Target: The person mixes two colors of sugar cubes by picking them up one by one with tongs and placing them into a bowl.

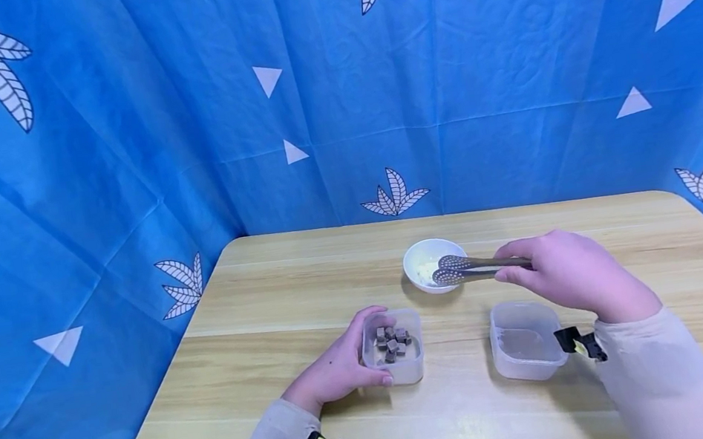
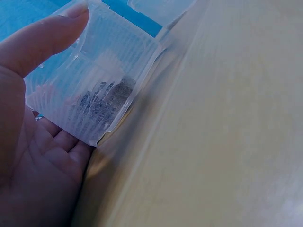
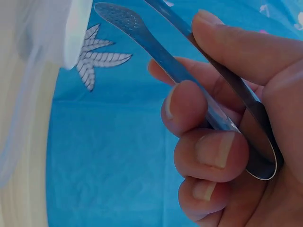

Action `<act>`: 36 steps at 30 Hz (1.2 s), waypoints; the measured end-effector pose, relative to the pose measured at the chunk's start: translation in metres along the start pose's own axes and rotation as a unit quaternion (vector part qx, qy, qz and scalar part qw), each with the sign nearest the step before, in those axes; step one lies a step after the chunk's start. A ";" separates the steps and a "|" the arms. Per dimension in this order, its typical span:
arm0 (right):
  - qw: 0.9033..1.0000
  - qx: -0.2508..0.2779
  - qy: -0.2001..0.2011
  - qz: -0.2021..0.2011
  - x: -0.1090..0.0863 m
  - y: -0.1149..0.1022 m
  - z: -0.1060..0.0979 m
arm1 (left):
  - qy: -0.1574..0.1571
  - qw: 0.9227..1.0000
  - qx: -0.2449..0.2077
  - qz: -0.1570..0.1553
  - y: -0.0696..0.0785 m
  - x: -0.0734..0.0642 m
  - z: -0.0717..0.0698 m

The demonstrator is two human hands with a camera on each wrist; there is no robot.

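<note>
Blue printed cloth [image 1: 347,92] is hanging behind a wooden counter [image 1: 234,296]. On the near side, the left hand [image 1: 344,359] is gripping a clear container [image 1: 407,374], thumb and fingers curling round its walls, probably keeping the light plastic from sliding. Small grey-brown cubes [image 1: 392,346] are lying inside. The right hand [image 1: 568,275] is holding metal tongs [image 1: 483,268], fingers pressing one arm and thumb the other, leaving a narrow gap; this rearward grip is likely giving reach. Perforated tips are pointing over a white bowl [image 1: 412,269], nothing showing between them. A second container [image 1: 534,369] is standing just beside the right wrist.

The tips are masking part of the bowl, so contact is staying uncertain; its pale bits are remaining unidentifiable. Ribbed plastic is blurring the cubes in the left wrist view, and the right wrist view is cutting off one tong tip.
</note>
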State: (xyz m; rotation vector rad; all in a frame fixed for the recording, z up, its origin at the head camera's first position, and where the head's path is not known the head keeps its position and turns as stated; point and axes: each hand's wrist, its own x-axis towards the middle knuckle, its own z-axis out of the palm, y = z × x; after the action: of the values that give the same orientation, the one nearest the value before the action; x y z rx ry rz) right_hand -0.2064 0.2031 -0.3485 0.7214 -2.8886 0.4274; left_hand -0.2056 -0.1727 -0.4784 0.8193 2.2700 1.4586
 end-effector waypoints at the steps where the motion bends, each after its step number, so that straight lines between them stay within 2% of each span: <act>1: 1.000 0.000 0.003 -0.006 -0.001 -0.004 -0.001 | 0.000 1.000 0.000 0.001 0.000 0.000 0.000; 12: 0.996 -0.013 0.025 -0.082 -0.003 -0.046 -0.004 | 0.001 1.000 0.002 0.002 0.002 0.000 0.000; 20: 0.992 -0.029 0.028 -0.119 0.000 -0.064 0.011 | 0.005 1.000 0.004 -0.006 0.003 -0.001 0.000; 29: 0.992 -0.068 0.030 -0.105 0.007 -0.085 0.034 | 0.004 1.000 -0.011 -0.010 0.004 0.005 -0.003; 36: 0.992 -0.094 0.031 -0.080 0.009 -0.101 0.049 | 0.004 1.000 -0.020 -0.020 0.002 0.001 -0.001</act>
State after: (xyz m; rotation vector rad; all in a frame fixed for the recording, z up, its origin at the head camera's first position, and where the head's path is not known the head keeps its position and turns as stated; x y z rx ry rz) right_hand -0.1685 0.0988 -0.3688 0.8806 -2.7397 0.1530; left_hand -0.2068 -0.1723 -0.4760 0.7536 2.2425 1.4868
